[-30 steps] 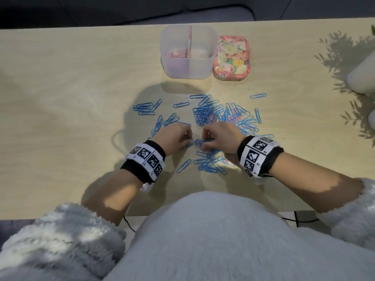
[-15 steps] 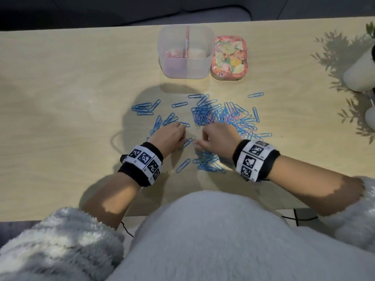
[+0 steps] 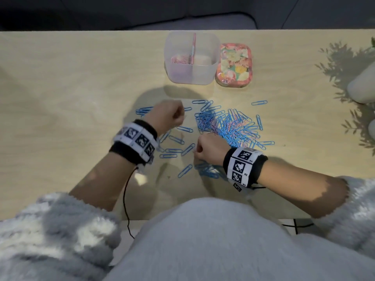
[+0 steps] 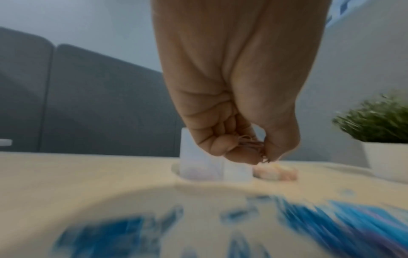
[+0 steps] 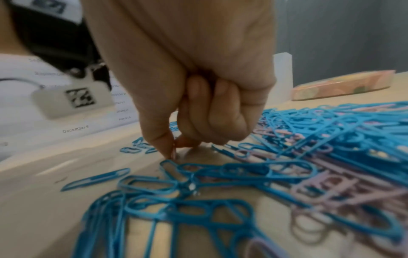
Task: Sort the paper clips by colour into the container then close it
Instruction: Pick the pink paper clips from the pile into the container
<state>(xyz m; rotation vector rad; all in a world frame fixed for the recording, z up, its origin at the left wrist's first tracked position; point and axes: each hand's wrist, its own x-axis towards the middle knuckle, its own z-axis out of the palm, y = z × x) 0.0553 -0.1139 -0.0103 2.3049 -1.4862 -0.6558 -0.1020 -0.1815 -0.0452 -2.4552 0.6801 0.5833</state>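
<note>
Left hand [image 4: 238, 104] pinches pink clips [image 4: 249, 142]; right hand [image 5: 198, 87] pinches clip; calendar [image 5: 75, 129] reads "December 6"

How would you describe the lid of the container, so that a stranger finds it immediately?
Start at the far edge of the wooden table, where a clear plastic container with a divider stands. The lid lies flat directly to its right. Unlike the plain container, it is pink with a colourful flower pattern.

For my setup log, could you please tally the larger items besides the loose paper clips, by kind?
Clear divided container: 1
Floral lid: 1
Marker wristband: 2, one on each wrist
Total: 4
</note>
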